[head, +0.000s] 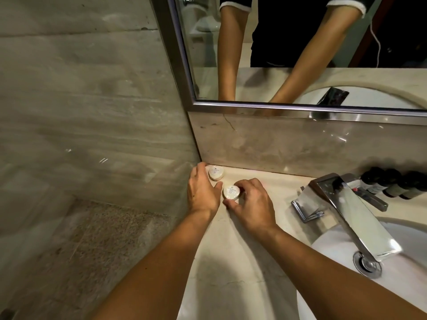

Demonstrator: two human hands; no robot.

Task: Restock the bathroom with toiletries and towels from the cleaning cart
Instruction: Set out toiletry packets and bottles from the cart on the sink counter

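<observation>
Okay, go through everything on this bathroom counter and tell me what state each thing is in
Far round white wrapped soap: flat on the counter, in the corner, left hand cupped around it.
Near round white wrapped soap: flat, pinched by right hand.
Chrome faucet: no water running.
Dark small bottles: upright, capped.
Sink drain: cannot tell.

A pale marble counter (231, 262) is set into a corner of grey veined stone walls (80, 100). A steel-framed mirror (300, 54) is mounted above the backsplash (277, 144). A white basin (404, 262) is sunk at the right beneath a chrome faucet (353, 209). Speckled flooring (104, 232) is seen lower left.
</observation>
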